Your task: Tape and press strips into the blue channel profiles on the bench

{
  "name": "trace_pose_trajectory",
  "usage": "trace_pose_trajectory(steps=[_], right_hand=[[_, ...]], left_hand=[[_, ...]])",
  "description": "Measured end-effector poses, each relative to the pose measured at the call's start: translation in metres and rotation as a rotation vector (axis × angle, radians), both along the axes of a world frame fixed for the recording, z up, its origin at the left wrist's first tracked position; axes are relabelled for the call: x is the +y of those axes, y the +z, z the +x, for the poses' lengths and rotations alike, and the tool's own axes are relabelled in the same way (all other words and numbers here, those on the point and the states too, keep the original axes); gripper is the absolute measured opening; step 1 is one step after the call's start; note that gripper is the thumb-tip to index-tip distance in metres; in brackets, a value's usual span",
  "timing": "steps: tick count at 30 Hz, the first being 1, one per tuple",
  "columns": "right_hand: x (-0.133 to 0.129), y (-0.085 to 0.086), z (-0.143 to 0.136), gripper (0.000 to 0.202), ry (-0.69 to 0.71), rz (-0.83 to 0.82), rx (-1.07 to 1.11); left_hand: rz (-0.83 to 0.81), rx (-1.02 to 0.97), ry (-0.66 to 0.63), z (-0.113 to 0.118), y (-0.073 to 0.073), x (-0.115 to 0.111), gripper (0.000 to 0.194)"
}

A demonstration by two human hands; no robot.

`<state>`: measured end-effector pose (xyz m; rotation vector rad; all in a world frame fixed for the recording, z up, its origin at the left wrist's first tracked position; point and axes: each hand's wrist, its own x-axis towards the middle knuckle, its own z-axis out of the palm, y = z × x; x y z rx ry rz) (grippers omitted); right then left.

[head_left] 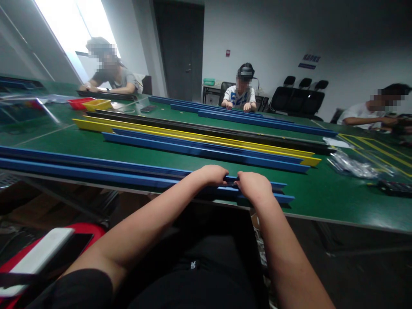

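A long blue channel-shaped rail (128,176) lies along the near edge of the green table, its right end past my hands. Over it, toward that end, my left hand (212,175) and my right hand (255,186) come close together with fingers curled in. Between the fingertips a small dark piece (231,183) shows in the rail's groove; its kind is unclear. Both hands appear to pinch it, though the fingers partly hide it. Just beyond lie another blue rail (206,149), a yellow rail (193,136) and a black rail (180,125).
More blue rails (244,118) lie farther back, before a seated person (240,95). Other people sit at far left and right. Red (77,103) and yellow bins (96,104) stand at left, clear plastic bags (350,165) at right. A red stool (86,229) is beside me.
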<state>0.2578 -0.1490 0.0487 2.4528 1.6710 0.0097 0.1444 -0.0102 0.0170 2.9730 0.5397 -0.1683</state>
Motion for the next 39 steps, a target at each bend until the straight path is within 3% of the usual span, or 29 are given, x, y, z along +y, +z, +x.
trace_pose_trajectory(steps=[6,23,39], right_hand=[[-0.002,-0.001,-0.001,0.031,-0.007,0.023,0.002],[-0.006,-0.005,-0.001,0.034,-0.009,0.051,-0.032],[-0.007,-0.008,-0.001,0.036,-0.015,0.069,-0.050]], left_hand=[[-0.007,-0.056,-0.071,0.008,-0.004,-0.001,0.035],[-0.004,-0.121,-0.040,0.000,-0.009,0.001,0.037],[0.007,-0.166,-0.035,-0.003,-0.008,-0.001,0.027]])
